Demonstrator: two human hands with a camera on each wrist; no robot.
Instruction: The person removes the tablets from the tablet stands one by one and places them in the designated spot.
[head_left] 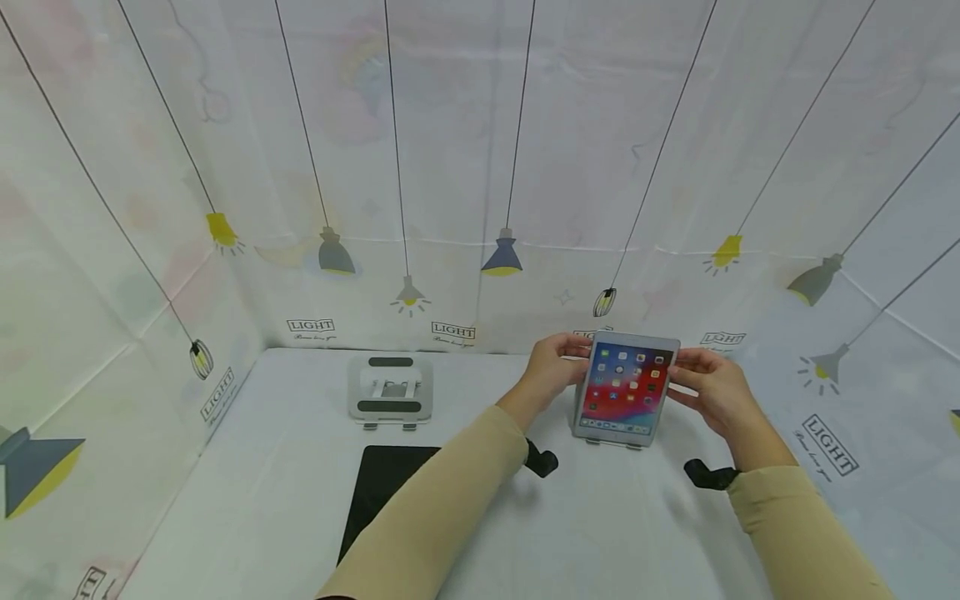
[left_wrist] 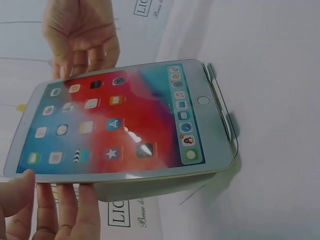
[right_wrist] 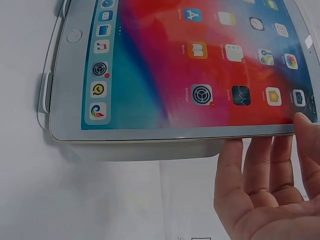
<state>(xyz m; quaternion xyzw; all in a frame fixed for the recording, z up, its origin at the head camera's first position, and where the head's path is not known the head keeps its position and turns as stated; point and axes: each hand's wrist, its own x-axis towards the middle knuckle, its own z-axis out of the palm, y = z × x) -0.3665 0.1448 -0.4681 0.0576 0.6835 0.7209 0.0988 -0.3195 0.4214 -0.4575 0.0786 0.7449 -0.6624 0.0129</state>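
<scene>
The tablet [head_left: 626, 387] stands on the right-hand part of the white counter [head_left: 247, 492], toward its far edge, leaning back with its lit screen facing the person. Both hands are on it, one at each long side. The left hand [head_left: 551, 372] has a pinching grip on the left side near the upper end — thumb over the front rim, fingers behind. The right hand [head_left: 712, 387] grasps the opposite side in the same manner, its thumb at the front edge and its fingers bent in behind. Rows of icons show on a red and blue background, and the round home button [left_wrist: 203, 100] is at the lower end. Behind the tablet, the wrist views show the pale plate of a stand [right_wrist: 175, 152], whose two small lips [right_wrist: 46, 93] sit at the tablet's bottom edge. A second stand [head_left: 390, 390], pale with two dark pads [head_left: 389, 407], lies well to the left of the left hand. Nearer the person is a black slab [head_left: 386, 487], partly covered by the left sleeve [head_left: 442, 508]. A white backdrop [head_left: 450, 125] printed with hanging lamps and the word LIGHT rises beyond the counter — it runs along the sides too.
</scene>
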